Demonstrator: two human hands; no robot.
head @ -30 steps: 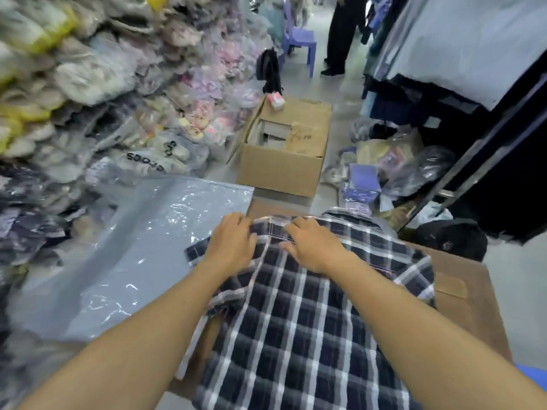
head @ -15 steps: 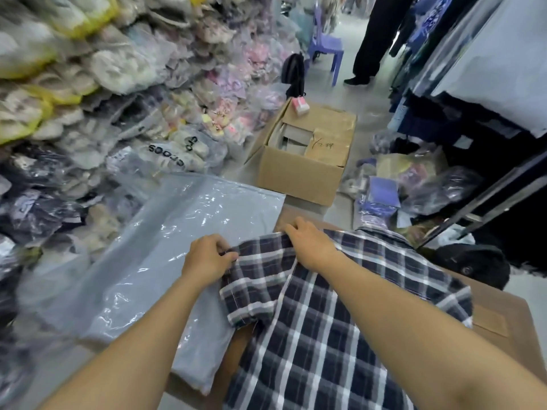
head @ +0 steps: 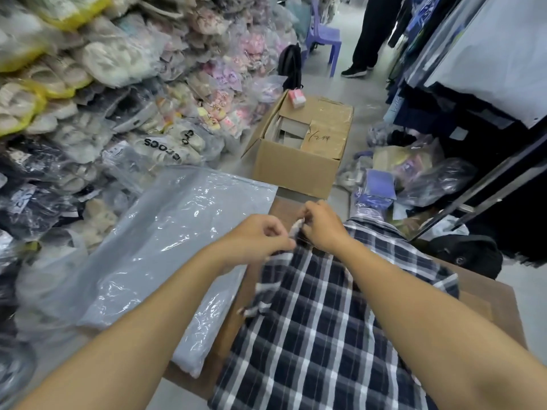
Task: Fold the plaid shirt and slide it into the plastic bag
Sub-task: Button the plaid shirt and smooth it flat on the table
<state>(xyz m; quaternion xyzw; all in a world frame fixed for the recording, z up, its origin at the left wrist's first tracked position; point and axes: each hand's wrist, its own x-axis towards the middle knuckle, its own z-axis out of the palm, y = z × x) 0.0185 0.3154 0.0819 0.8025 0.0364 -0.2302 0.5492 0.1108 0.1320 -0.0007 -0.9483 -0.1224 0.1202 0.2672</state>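
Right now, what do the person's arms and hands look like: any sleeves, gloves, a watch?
Both forearms are bare, with no sleeve showing. The left hand and right hand wear no gloves; no watch, ring or bracelet is visible.

Stockroom clutter crowding in on every side

Bagged slippers (head: 124, 93) are piling high along the left wall, an open cardboard box (head: 299, 164) is sitting on the floor ahead with a small pink pack (head: 297, 98) perching on its flap, a purple plastic chair (head: 324, 39) is standing beyond, and a person in dark trousers (head: 373, 31) is standing beside it.
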